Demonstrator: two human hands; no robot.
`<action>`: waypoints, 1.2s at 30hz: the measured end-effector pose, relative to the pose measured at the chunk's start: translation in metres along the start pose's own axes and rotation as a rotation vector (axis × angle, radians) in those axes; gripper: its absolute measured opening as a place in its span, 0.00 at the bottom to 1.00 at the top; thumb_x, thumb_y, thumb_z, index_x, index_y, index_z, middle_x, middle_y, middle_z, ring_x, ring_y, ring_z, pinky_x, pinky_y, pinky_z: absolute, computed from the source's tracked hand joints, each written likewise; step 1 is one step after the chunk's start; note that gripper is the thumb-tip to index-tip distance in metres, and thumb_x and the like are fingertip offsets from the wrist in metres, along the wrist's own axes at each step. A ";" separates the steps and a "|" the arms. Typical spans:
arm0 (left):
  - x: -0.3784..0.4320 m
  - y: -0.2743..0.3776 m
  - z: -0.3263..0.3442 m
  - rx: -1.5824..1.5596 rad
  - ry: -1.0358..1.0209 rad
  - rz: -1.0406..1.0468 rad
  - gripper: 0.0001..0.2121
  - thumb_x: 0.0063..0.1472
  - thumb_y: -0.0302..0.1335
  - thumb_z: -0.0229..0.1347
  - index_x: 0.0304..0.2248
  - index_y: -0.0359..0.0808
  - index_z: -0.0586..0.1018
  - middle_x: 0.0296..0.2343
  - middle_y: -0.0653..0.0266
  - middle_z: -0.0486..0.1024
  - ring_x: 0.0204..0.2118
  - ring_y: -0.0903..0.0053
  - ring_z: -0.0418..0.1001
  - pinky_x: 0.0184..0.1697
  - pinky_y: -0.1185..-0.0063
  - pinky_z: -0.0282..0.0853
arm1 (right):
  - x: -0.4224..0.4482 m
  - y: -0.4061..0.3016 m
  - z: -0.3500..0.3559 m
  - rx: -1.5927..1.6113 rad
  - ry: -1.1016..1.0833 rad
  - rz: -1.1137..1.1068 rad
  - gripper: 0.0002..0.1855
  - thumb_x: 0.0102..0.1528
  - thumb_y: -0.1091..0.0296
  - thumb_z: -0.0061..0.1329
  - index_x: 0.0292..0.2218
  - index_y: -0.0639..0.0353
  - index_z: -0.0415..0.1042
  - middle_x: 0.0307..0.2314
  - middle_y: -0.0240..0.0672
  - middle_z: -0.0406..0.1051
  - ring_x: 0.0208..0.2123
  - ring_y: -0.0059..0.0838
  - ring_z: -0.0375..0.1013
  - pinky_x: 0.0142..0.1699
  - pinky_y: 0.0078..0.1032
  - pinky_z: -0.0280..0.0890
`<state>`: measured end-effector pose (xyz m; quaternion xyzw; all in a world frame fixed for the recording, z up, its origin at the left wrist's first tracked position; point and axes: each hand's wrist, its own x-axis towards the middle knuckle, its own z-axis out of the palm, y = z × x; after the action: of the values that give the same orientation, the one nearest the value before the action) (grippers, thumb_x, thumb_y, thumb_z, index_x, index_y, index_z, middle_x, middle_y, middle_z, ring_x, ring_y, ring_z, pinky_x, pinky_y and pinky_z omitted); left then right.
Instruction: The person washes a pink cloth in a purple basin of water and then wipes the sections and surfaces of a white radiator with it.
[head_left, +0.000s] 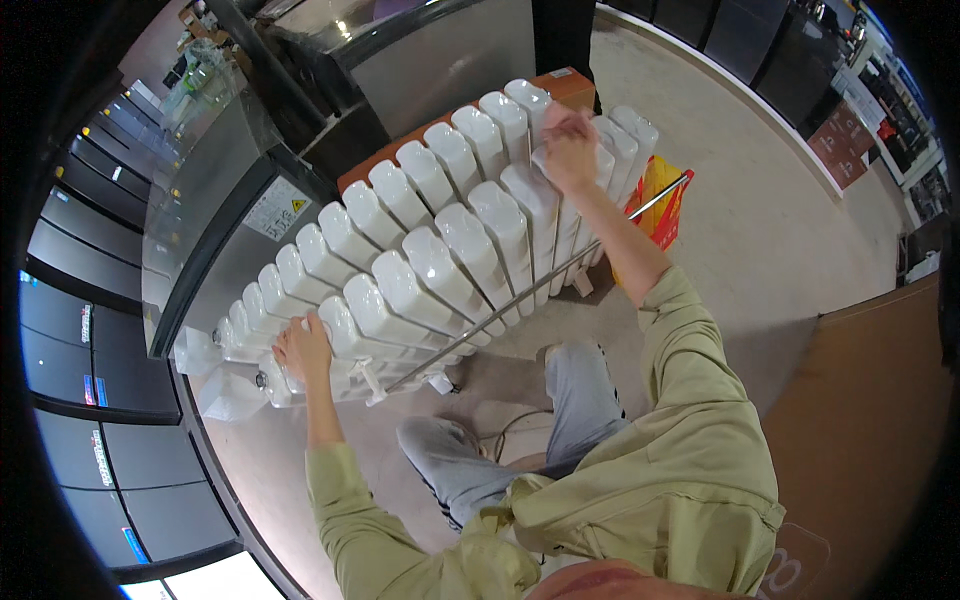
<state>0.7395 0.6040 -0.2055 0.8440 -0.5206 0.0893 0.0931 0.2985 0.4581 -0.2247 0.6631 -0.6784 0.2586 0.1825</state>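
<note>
A white sectional radiator (427, 262) with two rows of rounded column tops stands before me, a metal rod (491, 319) running along its near side. My left hand (304, 349) rests on the column tops near the radiator's left end, its fingers spread over them. Towards the right end, my right hand (568, 142) is blurred over the tops; whether its fingers hold anything cannot be told. White translucent wrapping (232, 391) sticks out at the left end, beside round metal fittings.
A brown cardboard box (574, 86) lies behind the radiator, with a dark-framed cabinet (442, 64) beyond. A red and yellow bag (660, 199) stands at the right end. Large cardboard (870, 405) is at the right. My knees are close to the radiator's near side.
</note>
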 end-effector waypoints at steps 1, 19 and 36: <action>0.001 -0.001 0.002 -0.008 0.007 0.008 0.19 0.53 0.43 0.39 0.34 0.38 0.72 0.35 0.59 0.70 0.45 0.69 0.60 0.52 0.69 0.44 | -0.007 -0.018 -0.003 0.103 0.212 -0.157 0.09 0.42 0.65 0.41 0.27 0.55 0.70 0.23 0.35 0.70 0.30 0.31 0.70 0.34 0.36 0.61; -0.009 0.004 -0.018 -0.101 -0.043 0.011 0.23 0.52 0.45 0.38 0.37 0.37 0.72 0.38 0.56 0.69 0.47 0.66 0.59 0.54 0.68 0.42 | -0.111 -0.197 -0.030 0.366 -0.122 -0.439 0.24 0.44 0.52 0.43 0.41 0.54 0.60 0.38 0.33 0.63 0.46 0.31 0.57 0.49 0.45 0.43; -0.013 -0.001 -0.025 -0.080 -0.083 0.011 0.20 0.53 0.44 0.41 0.38 0.37 0.70 0.37 0.57 0.69 0.45 0.67 0.61 0.51 0.67 0.46 | -0.077 -0.155 -0.031 0.341 -0.006 -0.603 0.20 0.51 0.59 0.33 0.46 0.54 0.59 0.41 0.32 0.64 0.50 0.31 0.55 0.47 0.44 0.48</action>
<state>0.7332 0.6221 -0.1844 0.8397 -0.5318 0.0339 0.1048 0.4535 0.5407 -0.2287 0.8554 -0.3994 0.3009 0.1351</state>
